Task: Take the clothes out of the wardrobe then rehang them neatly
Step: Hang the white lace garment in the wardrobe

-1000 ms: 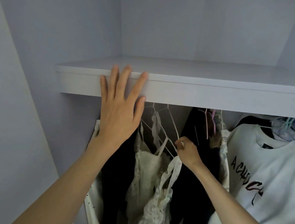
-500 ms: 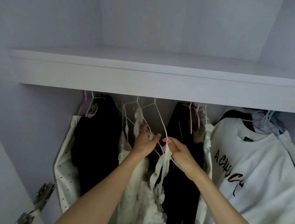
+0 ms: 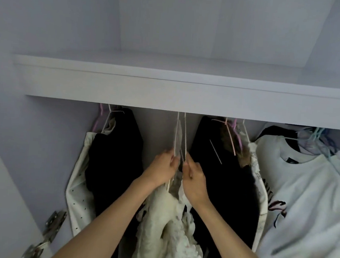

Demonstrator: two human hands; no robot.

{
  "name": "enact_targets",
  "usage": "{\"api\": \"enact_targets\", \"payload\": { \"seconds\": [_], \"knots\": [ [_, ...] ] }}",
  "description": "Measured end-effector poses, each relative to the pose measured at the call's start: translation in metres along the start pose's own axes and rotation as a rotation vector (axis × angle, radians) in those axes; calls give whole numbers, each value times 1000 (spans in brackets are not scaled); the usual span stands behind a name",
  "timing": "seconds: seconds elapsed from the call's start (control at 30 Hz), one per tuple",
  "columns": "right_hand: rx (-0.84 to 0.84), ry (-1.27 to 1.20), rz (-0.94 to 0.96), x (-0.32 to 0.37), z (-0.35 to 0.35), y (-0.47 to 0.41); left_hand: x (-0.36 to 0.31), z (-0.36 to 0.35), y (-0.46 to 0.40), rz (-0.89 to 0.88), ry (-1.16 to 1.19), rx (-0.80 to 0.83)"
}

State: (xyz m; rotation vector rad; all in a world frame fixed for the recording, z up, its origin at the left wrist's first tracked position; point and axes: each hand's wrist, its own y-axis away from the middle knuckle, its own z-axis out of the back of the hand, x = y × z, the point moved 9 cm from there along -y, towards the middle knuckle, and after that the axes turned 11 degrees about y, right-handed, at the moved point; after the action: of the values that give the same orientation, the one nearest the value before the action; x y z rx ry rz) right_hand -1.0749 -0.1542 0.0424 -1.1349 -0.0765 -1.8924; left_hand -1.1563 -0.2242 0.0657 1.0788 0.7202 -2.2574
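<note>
My left hand [image 3: 165, 165] and right hand [image 3: 194, 177] meet at centre, fingers curled tight, each pinching the thin white wire hangers [image 3: 181, 138] that rise to just under the shelf [image 3: 168, 91]. Below my hands hangs the cream lace garment [image 3: 168, 227], bunched between my forearms. Left of it, a black garment [image 3: 114, 165] over a white dotted piece [image 3: 78, 184]. Right, another black garment [image 3: 225, 187], then a white printed T-shirt [image 3: 306, 202] at far right. Door hinge [image 3: 54, 223] near left.
</note>
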Motion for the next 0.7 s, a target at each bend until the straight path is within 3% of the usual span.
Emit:
{"api": "enact_targets", "payload": {
  "seconds": [0.23,0.4,0.53,0.7],
  "knots": [
    [223,-387,-124,5,-3,13,10,-17,11,42,292,-22],
    [347,-486,-179,-11,-29,31,10,-41,23,25,425,22],
    [406,-481,-177,-10,-29,32,17,-36,22,66,430,40],
    [362,-371,-136,-20,-14,38,10,-38,38,8,240,116]
  ]
}}
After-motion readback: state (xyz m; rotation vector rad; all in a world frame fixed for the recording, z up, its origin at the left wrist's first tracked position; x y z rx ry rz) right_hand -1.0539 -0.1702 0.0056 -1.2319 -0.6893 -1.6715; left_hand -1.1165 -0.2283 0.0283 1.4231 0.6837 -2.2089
